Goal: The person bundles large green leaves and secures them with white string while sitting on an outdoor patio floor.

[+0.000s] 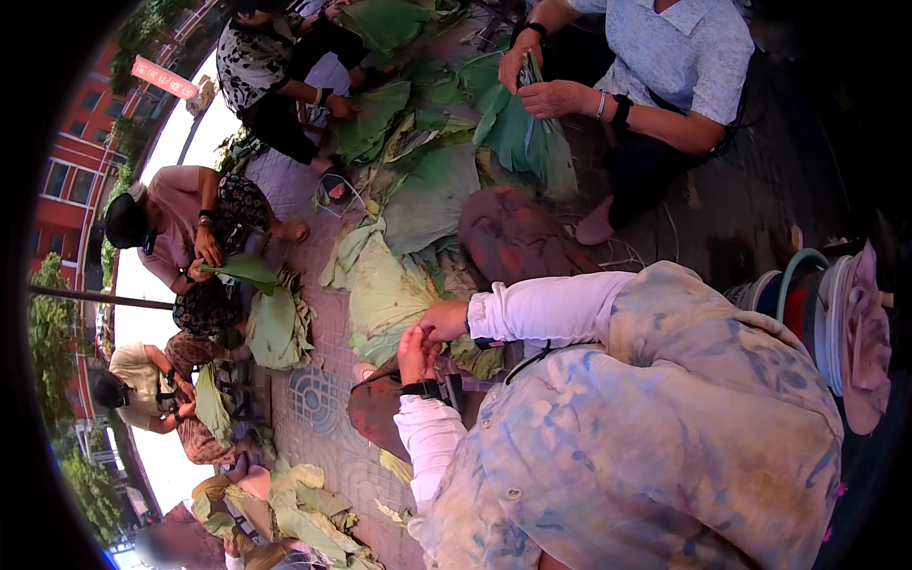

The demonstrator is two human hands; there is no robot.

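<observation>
My left hand (416, 355) is raised with its fingers curled, meeting my right hand (443, 319), whose fingertips are pinched against it. What they hold between them, if anything, is too small to make out. Just beyond them a large pale green leaf (385, 290) lies spread over other leaves, some yellowed and creased. A flatter darker green leaf (427, 195) lies farther forward. Both my forearms are in pale pink-white sleeves, with dark bands near the wrists.
Co-workers sit around handling leaves: one at top right (655, 66), one at top left (256, 66), two at left (171, 228) (142, 380). More leaves (299, 518) lie at lower left on patterned paving (318, 399). A stack of round items (812, 318) stands at right.
</observation>
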